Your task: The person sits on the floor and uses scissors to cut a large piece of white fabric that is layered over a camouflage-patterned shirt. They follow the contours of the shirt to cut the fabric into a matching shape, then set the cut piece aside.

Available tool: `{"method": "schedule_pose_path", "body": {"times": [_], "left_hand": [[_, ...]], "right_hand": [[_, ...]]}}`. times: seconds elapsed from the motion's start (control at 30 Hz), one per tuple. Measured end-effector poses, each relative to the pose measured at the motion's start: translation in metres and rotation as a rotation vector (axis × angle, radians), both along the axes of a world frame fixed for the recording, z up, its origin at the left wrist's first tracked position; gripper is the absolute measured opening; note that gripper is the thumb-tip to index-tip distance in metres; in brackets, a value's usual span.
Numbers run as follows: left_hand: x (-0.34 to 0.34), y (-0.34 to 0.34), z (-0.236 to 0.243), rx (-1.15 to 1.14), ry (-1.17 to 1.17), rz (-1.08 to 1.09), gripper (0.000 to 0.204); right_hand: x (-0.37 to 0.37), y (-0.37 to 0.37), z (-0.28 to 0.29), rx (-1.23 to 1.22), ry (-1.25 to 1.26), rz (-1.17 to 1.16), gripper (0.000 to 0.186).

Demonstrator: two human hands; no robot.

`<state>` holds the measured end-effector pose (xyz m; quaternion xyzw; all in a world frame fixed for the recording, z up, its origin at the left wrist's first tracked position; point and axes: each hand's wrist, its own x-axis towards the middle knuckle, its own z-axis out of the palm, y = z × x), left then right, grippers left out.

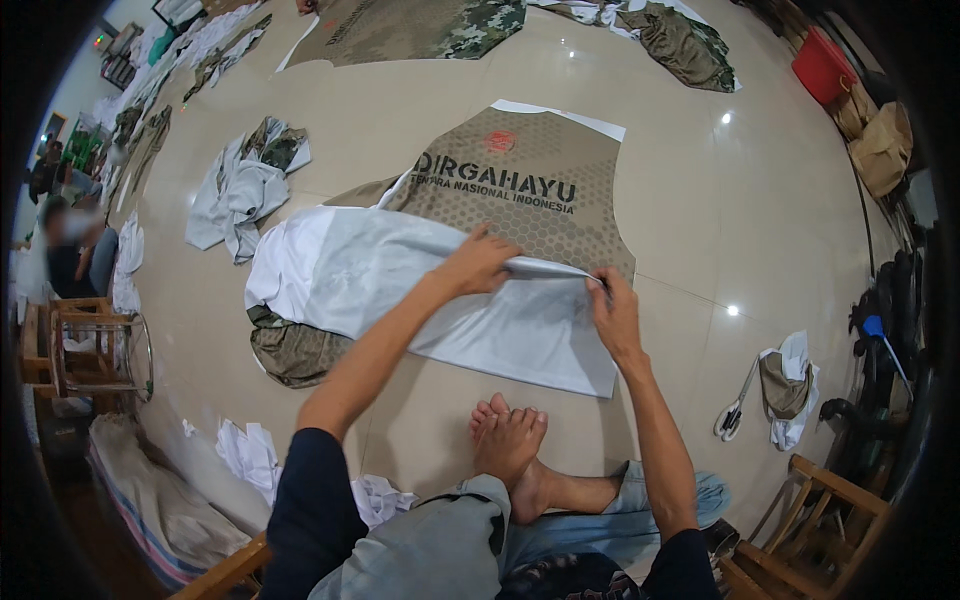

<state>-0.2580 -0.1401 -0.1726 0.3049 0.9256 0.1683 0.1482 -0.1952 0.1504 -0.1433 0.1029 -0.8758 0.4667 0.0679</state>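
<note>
A printed brown fabric panel (590,225) with a hexagon pattern, dark lettering and a red emblem lies spread on the floor. Across its near part is a pale grey-white fabric panel (400,275), its far edge raised in a narrow fold between my two hands. My left hand (479,263) grips this fold near its middle, fingers partly hidden by the cloth. At the fold's right end, my right hand (615,308) pinches the same edge between thumb and fingers. Brown and camouflage cloth (297,350) shows beneath the pale panel at the left.
Crumpled fabric pieces (245,190) lie to the left, and another large printed panel (400,35) at the far side. Scissors (733,415) rest beside scraps (788,390) on the right. Wooden stools (95,335) and a seated person (75,250) are at the left; a red container (823,65) stands far right.
</note>
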Motion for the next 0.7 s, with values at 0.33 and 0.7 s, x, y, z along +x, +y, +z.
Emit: {"method": "schedule_pose_path", "body": {"times": [0.33, 0.7], "left_hand": [[0.072, -0.149, 0.105, 0.006, -0.301, 0.321, 0.023], [0.114, -0.074, 0.205, 0.4, 0.44, 0.633, 0.019]], "right_hand": [[0.09, 0.151, 0.062, -0.252, -0.187, -0.239, 0.017], [0.015, 0.189, 0.101, -0.051, 0.235, -0.337, 0.019]]}}
